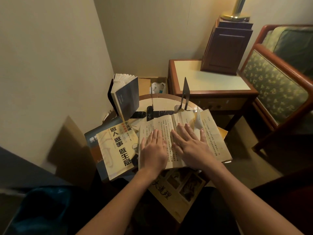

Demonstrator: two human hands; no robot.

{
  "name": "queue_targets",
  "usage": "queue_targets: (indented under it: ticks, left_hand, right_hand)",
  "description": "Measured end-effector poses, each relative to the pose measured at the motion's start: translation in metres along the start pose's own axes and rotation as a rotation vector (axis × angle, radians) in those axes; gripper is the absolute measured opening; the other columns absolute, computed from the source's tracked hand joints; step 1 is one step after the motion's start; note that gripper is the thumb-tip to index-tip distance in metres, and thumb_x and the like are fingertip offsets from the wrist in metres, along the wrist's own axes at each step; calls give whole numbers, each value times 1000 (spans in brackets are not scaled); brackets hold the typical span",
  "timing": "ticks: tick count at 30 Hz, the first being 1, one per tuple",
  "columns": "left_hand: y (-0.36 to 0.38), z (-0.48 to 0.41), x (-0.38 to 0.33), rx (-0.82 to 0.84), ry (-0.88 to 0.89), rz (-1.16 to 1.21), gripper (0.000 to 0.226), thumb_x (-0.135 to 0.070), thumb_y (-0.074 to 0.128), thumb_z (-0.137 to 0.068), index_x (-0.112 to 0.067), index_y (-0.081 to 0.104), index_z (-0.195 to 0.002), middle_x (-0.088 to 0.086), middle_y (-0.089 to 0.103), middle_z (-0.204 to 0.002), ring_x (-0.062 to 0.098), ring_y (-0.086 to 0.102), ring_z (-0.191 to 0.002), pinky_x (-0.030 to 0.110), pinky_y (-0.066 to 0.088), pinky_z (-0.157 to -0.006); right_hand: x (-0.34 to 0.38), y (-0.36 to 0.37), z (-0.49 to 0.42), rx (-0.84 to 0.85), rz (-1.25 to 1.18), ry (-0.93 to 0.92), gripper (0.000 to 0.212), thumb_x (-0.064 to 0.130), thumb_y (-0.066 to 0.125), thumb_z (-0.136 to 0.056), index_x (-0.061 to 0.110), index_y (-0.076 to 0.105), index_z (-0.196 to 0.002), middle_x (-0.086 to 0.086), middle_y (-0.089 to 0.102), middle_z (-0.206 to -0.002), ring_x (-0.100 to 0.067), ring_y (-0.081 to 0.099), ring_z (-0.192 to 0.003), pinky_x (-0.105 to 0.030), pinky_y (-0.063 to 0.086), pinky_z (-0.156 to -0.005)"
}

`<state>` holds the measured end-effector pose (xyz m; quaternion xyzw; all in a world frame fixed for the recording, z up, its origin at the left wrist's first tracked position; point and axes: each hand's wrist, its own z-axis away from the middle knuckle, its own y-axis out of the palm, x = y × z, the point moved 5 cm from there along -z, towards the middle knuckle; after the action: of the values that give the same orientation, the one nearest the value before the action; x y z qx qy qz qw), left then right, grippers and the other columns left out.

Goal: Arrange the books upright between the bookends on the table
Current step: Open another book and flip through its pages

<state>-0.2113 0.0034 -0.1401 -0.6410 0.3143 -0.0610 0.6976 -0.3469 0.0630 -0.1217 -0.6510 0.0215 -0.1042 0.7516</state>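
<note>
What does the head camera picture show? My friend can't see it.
The left hand and right hand press flat on an open book on a round table. Behind, a dark book and a black bookend stand upright, and a yellow book lies closed at the left.

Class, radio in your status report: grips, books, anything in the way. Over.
Left grip and right grip open, flat on open book. Dark book standing, tilted. Yellow book flat alongside, not yet stood.
</note>
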Motion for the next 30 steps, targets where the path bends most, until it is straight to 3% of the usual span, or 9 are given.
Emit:
queue_targets:
  ticks: [6,16,21,27,30]
  left_hand:
    - [10,57,-2,4,25,-6,67,-42,8,-99,-15,20,-159,1,20,-166,13,15,-154,42,5,-124]
    - [-6,-41,7,10,10,-48,56,-39,20,-108,-16,22,-159,2,26,-165,15,23,-152,53,9,-125]
    - [-2,-5,2,-60,25,-89,56,-39,18,-108,-15,26,-158,4,30,-163,16,25,-152,49,6,-125]
    - [19,62,-6,-59,86,-133,59,-39,21,-104,-7,45,-148,11,49,-150,22,44,-142,55,30,-118]
    - [13,49,-6,-60,95,-119,60,-41,18,-105,-8,43,-149,10,46,-153,21,41,-144,55,26,-120]
  right_hand:
    - [0,1,1,-25,31,12,61,62,9,-100,45,-15,-154,10,-30,-160,-19,-35,-144,-64,-18,-115]
    - [0,0,-1,1,-9,10,61,63,10,-100,45,-16,-153,11,-29,-160,-17,-34,-145,-64,-14,-117]
    - [0,1,0,-12,-3,9,62,63,9,-100,45,-16,-153,11,-30,-160,-18,-34,-145,-64,-15,-116]
    - [0,4,-1,-45,33,7,62,64,7,-100,45,-16,-154,11,-30,-160,-17,-35,-144,-63,-17,-116]
    - [0,4,-1,-42,32,8,62,63,7,-100,44,-16,-154,11,-31,-160,-17,-35,-144,-64,-14,-117]
